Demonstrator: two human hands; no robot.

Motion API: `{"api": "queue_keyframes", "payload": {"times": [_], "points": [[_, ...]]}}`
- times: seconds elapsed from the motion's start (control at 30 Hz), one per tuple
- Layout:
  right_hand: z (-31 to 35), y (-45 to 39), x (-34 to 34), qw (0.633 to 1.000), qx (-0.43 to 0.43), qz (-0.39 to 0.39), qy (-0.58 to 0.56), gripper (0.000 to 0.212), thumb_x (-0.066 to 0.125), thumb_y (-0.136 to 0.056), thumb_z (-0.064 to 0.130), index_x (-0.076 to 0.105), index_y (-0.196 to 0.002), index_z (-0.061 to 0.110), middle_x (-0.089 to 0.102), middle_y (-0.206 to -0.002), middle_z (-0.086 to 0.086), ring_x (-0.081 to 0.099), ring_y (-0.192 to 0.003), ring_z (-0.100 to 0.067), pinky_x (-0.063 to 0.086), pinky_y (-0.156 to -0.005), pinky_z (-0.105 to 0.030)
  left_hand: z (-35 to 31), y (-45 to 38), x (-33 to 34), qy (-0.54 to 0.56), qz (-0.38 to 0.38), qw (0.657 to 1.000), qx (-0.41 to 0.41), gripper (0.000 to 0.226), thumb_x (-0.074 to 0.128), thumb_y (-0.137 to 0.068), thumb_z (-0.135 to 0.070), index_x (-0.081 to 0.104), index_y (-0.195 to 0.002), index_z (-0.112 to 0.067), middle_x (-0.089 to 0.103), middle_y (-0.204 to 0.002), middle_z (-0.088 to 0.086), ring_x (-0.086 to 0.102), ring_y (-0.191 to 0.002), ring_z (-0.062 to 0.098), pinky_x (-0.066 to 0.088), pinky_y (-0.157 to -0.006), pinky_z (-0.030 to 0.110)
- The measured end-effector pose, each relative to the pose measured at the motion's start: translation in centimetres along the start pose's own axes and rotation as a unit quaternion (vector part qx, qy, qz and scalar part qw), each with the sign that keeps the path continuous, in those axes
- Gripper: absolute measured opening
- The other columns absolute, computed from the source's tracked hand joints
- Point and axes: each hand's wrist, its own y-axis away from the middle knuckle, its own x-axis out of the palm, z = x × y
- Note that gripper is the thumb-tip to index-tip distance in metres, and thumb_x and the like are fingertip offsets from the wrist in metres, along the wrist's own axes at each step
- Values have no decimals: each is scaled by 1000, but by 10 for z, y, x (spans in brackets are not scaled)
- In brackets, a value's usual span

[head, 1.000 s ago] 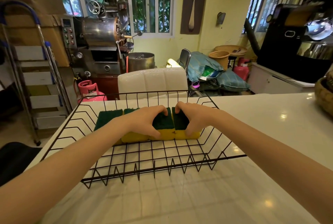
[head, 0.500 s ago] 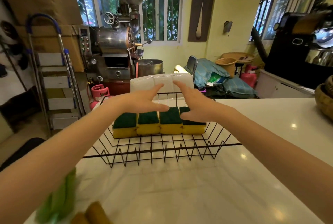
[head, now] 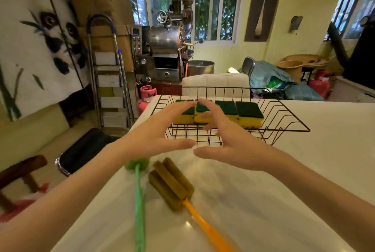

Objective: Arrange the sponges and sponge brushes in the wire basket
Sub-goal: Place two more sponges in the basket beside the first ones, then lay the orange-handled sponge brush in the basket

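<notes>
A black wire basket (head: 288,122) sits on the white counter, holding a row of several yellow sponges with green scouring tops (head: 248,113). Both hands hover empty in front of the basket's near wall. My left hand (head: 160,132) and my right hand (head: 229,142) are open, fingers spread, thumbs nearly touching. Nearer to me on the counter lie two sponge brushes: one with a green handle (head: 139,197), its green head partly hidden under my left wrist, and one with an olive sponge head (head: 171,184) and an orange handle (head: 211,231).
The white counter (head: 284,201) stretches right of the brushes and its left edge runs diagonally beside the green brush. Behind the basket stand a white chair back (head: 215,83), a metal roasting machine (head: 168,49) and a stepladder (head: 109,81).
My hands left the sponges and drew back toward me, out of the basket. My head tilted down and left, bringing the two sponge brushes into view.
</notes>
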Motion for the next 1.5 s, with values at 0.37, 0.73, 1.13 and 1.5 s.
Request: {"api": "queue_keyframes", "payload": {"times": [0.37,0.73,1.13,1.5], "points": [[5,17,29,968,124,208,66,99,72,-53,63,15,-131,45,52,-115,4,57,-86,-10,54,-71,-26,3,50,15,-12,132,988,-74,63,69,-63,-54,40,-119,-52,30,-140,-20,25,-126,-2,26,-100,21],[11,28,45,926,193,313,81,47,79,-62,36,57,-96,10,68,-85,-13,61,-49,-15,53,-43,-23,4,49,22,-23,192,976,-102,48,72,-62,-49,51,-104,-47,49,-114,-16,44,-106,2,37,-88,15],[1,17,7,937,157,294,109,20,70,-75,23,58,-90,19,64,-75,2,64,-63,-12,53,-51,-22,0,29,12,-24,151,982,-113,36,65,-68,-50,54,-102,-44,53,-96,-23,50,-93,0,41,-71,11],[-20,1,-69,992,101,43,67,10,70,-74,32,61,-75,30,66,-55,8,59,-48,-1,45,-46,-13,-22,-34,-32,-24,-3,999,-39,56,54,-58,-58,56,-109,-35,55,-97,-18,52,-91,3,44,-71,17]]}}
